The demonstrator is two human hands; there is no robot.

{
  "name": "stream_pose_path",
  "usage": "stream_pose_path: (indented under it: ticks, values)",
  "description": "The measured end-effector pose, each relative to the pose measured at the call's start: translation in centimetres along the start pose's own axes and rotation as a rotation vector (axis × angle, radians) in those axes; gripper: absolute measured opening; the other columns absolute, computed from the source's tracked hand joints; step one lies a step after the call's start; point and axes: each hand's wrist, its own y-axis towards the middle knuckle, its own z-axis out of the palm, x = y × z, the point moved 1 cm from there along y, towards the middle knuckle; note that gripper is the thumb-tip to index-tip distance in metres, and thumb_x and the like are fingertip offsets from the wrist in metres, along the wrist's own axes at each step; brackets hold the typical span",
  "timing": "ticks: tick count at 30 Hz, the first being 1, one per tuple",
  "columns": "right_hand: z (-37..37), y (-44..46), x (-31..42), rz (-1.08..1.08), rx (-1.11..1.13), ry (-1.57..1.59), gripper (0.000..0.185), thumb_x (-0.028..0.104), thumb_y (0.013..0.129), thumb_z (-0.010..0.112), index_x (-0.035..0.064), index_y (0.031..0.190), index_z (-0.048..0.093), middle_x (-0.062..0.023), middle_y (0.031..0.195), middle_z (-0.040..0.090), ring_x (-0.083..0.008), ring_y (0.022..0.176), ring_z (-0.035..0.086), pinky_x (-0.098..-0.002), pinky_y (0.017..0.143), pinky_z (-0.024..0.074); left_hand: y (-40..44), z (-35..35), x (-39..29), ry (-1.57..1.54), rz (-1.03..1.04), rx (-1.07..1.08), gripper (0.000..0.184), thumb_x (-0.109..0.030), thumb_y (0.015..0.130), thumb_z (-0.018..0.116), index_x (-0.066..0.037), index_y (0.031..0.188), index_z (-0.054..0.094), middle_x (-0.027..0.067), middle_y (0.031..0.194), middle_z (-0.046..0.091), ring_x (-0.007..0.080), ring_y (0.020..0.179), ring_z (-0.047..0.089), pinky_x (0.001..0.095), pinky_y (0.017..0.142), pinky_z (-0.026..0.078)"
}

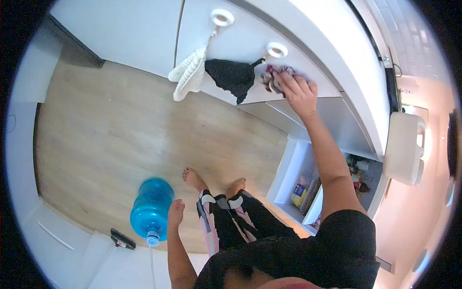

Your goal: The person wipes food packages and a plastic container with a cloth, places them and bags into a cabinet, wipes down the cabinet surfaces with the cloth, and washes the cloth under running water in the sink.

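Observation:
My right hand (299, 94) reaches up to the white cabinet front, its fingers closed on a crumpled red, white and dark patterned cloth (272, 82). Just left of it, a black cloth (231, 77) hangs from the right round white hook (276, 50). A white ribbed cloth (189, 73) hangs from the left hook (222, 18). Low at my side, my left hand (176, 212) is curled closed, with nothing visible in it. From this angle it appears beside a blue water jug (153, 204); whether they touch, I cannot tell.
An open drawer (288, 168) with packets and jars juts out below my right arm. A white plastic canister (406, 148) is on the right, by the counter. A dark brush head (122, 239) lies near the jug. My bare feet are on the wooden floor (120, 125).

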Motion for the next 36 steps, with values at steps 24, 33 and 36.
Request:
stream_pose_path:
  ticks: [24, 33, 36]
  values:
    - [-18.3, 26.6, -2.0, 1.092, -0.412, 3.186, 0.034, 0.003, 0.085, 0.043, 0.0082, 0.119, 0.045, -0.0095, 0.115, 0.054, -0.0234, 0.105, 0.052, -0.0347, 0.095, 0.0383, -4.6, -30.8, -36.9, -0.321, 0.47, -0.183, 0.033, -0.021, 0.091, 0.049, 0.001, 0.115, 0.051, 0.0124, 0.11, 0.058, 0.0191, 0.104, 0.052, 0.0299, 0.091, 0.039]
    - [-12.8, 44.7, -3.6, 0.535, -0.105, 3.709, 0.041, 0.032, 0.091, 0.041, 0.0072, 0.124, 0.041, -0.0136, 0.122, 0.049, -0.0286, 0.109, 0.052, -0.0415, 0.092, 0.0438, 0.3, -41.5, -56.6, -0.138, 0.808, -0.216, 0.026, -0.017, 0.091, 0.048, -0.001, 0.111, 0.053, 0.007, 0.109, 0.056, 0.0159, 0.102, 0.051, 0.029, 0.09, 0.039]
    - [-11.9, 47.8, -6.2, 0.513, -0.123, 3.819, 0.042, 0.032, 0.092, 0.039, 0.0072, 0.125, 0.04, -0.0143, 0.123, 0.048, -0.0291, 0.111, 0.05, -0.0427, 0.092, 0.0432, 2.4, -44.2, -61.0, -0.349, 0.823, -0.218, 0.027, -0.018, 0.09, 0.05, -0.001, 0.11, 0.054, 0.0056, 0.105, 0.056, 0.0132, 0.095, 0.051, 0.0277, 0.087, 0.039]
